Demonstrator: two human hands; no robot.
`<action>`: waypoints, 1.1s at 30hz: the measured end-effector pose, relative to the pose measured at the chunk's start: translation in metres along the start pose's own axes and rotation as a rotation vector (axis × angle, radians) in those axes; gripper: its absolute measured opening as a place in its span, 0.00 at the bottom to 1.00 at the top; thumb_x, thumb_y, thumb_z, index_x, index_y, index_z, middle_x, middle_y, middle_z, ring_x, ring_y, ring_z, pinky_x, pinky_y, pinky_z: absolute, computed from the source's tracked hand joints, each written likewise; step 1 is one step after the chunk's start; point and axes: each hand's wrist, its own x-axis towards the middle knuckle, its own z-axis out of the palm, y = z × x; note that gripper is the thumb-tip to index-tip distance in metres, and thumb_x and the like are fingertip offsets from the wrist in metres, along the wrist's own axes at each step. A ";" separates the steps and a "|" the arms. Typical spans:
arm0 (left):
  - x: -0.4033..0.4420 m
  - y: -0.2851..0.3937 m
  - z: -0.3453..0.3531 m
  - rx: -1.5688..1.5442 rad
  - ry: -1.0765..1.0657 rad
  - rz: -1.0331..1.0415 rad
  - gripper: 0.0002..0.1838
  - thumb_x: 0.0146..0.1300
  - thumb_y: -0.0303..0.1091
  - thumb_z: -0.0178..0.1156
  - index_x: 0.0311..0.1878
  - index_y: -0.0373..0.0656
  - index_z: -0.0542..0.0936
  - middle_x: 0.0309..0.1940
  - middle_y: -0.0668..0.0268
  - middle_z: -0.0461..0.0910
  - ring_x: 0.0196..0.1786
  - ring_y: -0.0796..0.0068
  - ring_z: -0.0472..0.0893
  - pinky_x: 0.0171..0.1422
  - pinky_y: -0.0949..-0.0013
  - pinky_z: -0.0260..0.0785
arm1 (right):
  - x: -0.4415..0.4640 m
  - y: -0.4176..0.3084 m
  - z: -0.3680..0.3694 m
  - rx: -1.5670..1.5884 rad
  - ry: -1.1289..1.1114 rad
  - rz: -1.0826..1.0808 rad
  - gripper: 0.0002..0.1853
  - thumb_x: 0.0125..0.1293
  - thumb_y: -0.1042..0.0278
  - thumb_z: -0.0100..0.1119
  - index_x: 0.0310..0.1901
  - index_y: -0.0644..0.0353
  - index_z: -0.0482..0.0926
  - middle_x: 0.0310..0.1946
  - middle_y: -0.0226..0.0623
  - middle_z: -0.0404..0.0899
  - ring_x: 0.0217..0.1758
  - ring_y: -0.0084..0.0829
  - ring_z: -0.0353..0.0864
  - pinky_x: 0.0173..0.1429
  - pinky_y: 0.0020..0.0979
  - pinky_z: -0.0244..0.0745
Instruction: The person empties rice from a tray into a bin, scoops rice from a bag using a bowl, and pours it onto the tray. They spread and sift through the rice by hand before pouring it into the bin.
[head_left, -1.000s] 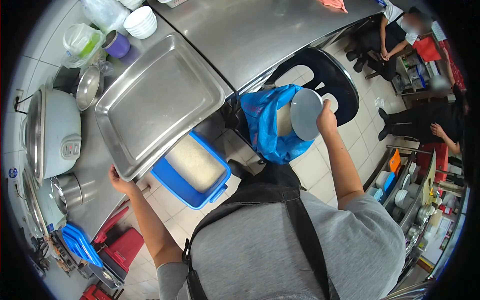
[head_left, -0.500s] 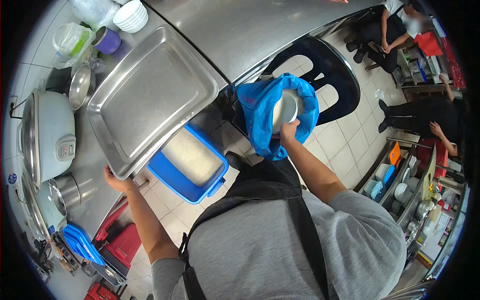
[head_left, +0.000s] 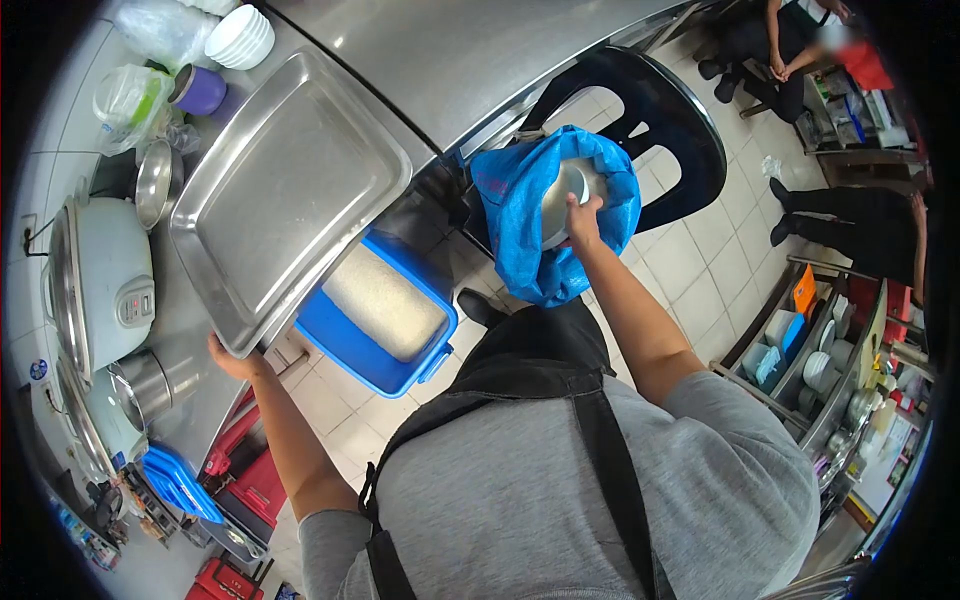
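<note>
My left hand (head_left: pixel 234 357) grips the near corner of a large steel tray (head_left: pixel 285 190), which rests partly on the steel counter and juts past its edge. Inside the opening of a blue sack (head_left: pixel 515 240), my right hand (head_left: pixel 583 220) holds a pale round scoop (head_left: pixel 570 186). White grain, which looks like rice (head_left: pixel 600 178), shows around the scoop. Below the tray's right edge is a blue bin (head_left: pixel 345 362) with a heap of the same pale grain (head_left: pixel 390 305) in it. The tray hides part of the bin.
A black chair (head_left: pixel 690 120) stands behind the sack. Rice cookers (head_left: pixel 115 270), a steel pot (head_left: pixel 142 388), a purple cup (head_left: pixel 200 90) and stacked white bowls (head_left: pixel 240 38) line the left counter (head_left: pixel 195 300). Two people (head_left: pixel 850 215) are at the upper right, near shelves.
My right hand with the scoop has gone from above the sack's right side down into its opening. The scoop has tilted. My left hand stays on the tray.
</note>
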 end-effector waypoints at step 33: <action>-0.011 0.010 0.005 0.284 0.145 0.096 0.27 0.54 0.47 0.64 0.50 0.34 0.78 0.46 0.51 0.79 0.50 0.47 0.76 0.58 0.52 0.65 | 0.001 0.018 0.012 0.088 0.346 -0.466 0.19 0.62 0.54 0.68 0.45 0.59 0.76 0.38 0.44 0.83 0.41 0.45 0.83 0.47 0.40 0.75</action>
